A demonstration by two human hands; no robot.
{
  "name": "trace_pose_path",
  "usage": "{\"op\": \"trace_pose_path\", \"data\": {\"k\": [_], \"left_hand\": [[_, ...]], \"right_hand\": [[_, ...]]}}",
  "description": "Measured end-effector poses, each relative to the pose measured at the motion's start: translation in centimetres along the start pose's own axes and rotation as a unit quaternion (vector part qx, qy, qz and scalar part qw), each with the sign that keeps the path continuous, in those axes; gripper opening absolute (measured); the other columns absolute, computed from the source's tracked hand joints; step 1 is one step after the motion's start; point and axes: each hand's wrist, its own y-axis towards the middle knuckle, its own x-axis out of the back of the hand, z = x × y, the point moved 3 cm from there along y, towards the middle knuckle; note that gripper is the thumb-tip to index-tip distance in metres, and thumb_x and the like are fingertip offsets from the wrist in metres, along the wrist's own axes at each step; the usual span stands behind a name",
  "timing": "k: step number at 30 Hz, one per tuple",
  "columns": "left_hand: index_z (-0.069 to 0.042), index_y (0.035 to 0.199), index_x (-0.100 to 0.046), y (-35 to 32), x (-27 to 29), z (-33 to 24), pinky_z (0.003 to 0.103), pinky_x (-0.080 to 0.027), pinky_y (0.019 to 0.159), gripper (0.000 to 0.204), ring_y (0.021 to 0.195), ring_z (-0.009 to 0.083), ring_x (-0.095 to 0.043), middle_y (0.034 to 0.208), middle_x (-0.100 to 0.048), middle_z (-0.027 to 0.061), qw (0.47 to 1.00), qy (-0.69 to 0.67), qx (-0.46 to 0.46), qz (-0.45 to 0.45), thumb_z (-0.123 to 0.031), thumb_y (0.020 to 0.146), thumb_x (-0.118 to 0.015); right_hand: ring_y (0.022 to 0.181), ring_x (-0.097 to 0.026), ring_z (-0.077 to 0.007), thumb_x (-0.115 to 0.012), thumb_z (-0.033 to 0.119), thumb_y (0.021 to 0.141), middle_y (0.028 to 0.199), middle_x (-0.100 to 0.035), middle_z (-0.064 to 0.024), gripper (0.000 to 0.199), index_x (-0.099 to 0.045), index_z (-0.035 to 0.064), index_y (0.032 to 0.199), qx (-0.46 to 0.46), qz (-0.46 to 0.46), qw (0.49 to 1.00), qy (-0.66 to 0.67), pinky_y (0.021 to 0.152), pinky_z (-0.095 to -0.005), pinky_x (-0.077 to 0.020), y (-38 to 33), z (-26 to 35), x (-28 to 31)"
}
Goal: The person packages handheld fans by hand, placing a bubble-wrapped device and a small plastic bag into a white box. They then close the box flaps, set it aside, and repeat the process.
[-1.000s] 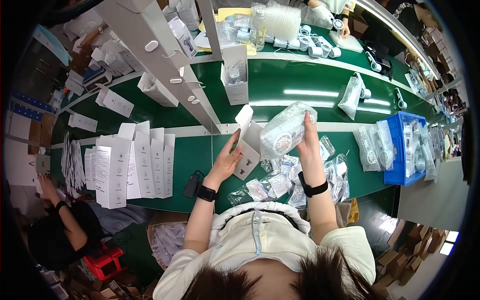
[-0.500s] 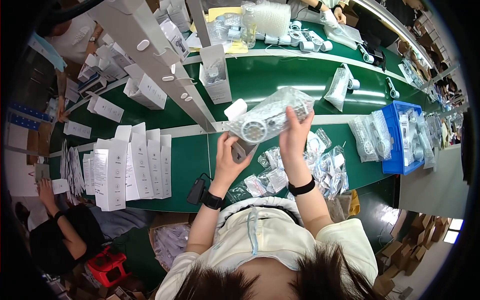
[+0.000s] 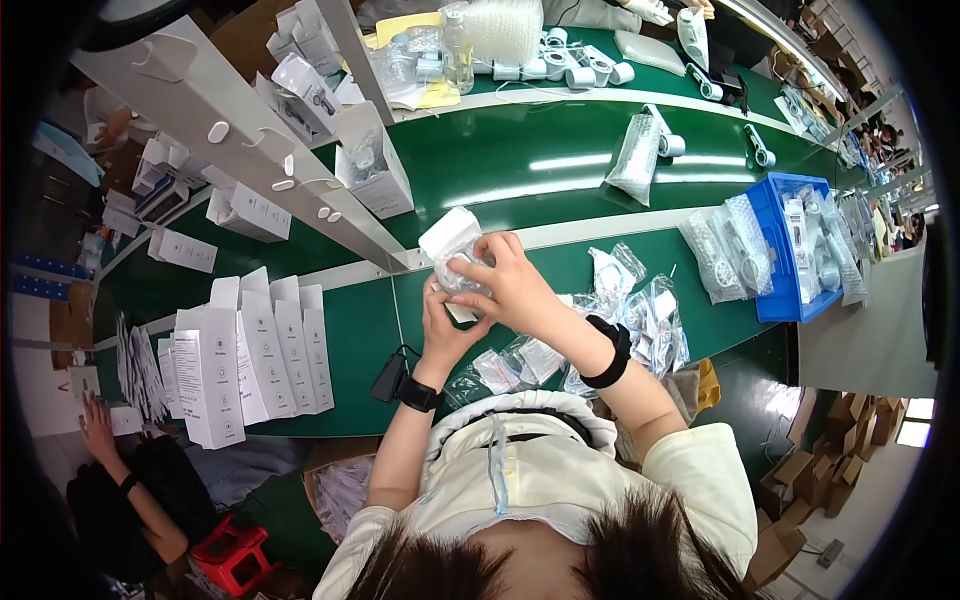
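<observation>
My left hand [image 3: 448,335] is wrapped round a small white carton [image 3: 445,232], held above the bench with its flap up. At the carton's mouth my right hand [image 3: 515,285] grips a clear bubble-wrap bag [image 3: 455,270]. Much of the bag is hidden by the carton and my fingers. Just beyond the front of my forearms, a pile of small clear plastic packets [image 3: 655,315] with white contents lies on the green bench. To the left of my hands stands a row of white cartons [image 3: 255,355] with raised flaps.
A blue bin [image 3: 775,245] at right holds bubble-wrapped items, with bubble-wrap bags [image 3: 715,255] beside it. A grey post [image 3: 270,140] rises left of my hands. Another bagged device [image 3: 637,160] lies across the rail. A co-worker's hand [image 3: 97,425] shows at far left.
The bubble-wrap bag, held flat above the carton before, is now upended at its mouth and partly inside. My right hand has moved left, close to my left. The view has shifted slightly.
</observation>
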Motion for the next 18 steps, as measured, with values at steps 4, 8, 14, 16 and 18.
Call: {"op": "trace_pose_path", "data": {"k": [4,8,14,16,18], "left_hand": [[-0.007,0.097,-0.03,-1.1,0.8,1.1,0.039,-0.039,0.086,0.059,0.104,0.0336,-0.046,0.116,-0.04,0.0217,0.996,-0.078,-0.031,0.001,-0.004,0.058,-0.074],[-0.006,0.097,-0.033,-1.7,2.9,1.6,0.04,-0.039,0.089,0.06,0.107,0.0377,-0.046,0.118,-0.039,0.0244,0.993,-0.116,-0.037,0.003,-0.009,0.056,-0.077],[-0.007,0.104,-0.041,-0.5,4.1,-0.8,0.039,-0.04,0.086,0.056,0.105,0.0346,-0.047,0.118,-0.041,0.019,0.993,-0.117,0.024,0.008,-0.006,0.059,-0.074],[-0.007,0.103,-0.044,0.0,4.4,-2.1,0.038,-0.041,0.085,0.052,0.104,0.0336,-0.048,0.118,-0.041,0.0174,0.996,-0.09,0.024,0.015,-0.006,0.06,-0.073],[-0.005,0.093,-0.051,0.3,4.6,-3.2,0.035,-0.043,0.081,0.037,0.097,0.0307,-0.052,0.116,-0.044,0.0151,0.998,-0.043,0.038,0.028,-0.005,0.062,-0.071]], "right_hand": [[0.097,-0.049,-0.0269,-0.065,0.012,0.072,0.104,-0.051,-0.0126,0.033,-0.059,0.0088,0.105,0.053,-0.091,0.993,0.059,0.077,-0.0342,-0.0424,-2.1,-4.2,2.8],[0.097,-0.049,-0.0298,-0.069,0.015,0.067,0.108,-0.051,-0.0165,0.046,-0.055,0.0066,0.11,-0.265,-0.087,0.937,-0.211,0.079,-0.0392,-0.0418,-8.3,-17.7,5.5],[0.093,-0.049,-0.0333,-0.077,0.017,0.057,0.109,-0.05,-0.0182,0.048,-0.055,0.0015,0.096,-0.419,0.096,0.89,-0.151,0.08,-0.0411,-0.0409,-15.0,-24.8,3.4],[0.088,-0.051,-0.0319,-0.076,0.014,0.058,0.106,-0.051,-0.0178,0.04,-0.055,0.0006,0.089,-0.48,0.1,0.871,0.01,0.077,-0.04,-0.0433,-15.8,-25.3,3.0],[0.086,-0.053,-0.029,-0.074,0.01,0.059,0.102,-0.052,-0.0164,0.035,-0.053,0.0006,0.086,-0.381,0.051,0.921,-0.065,0.074,-0.0375,-0.0449,-15.8,-24.8,3.3]]}}
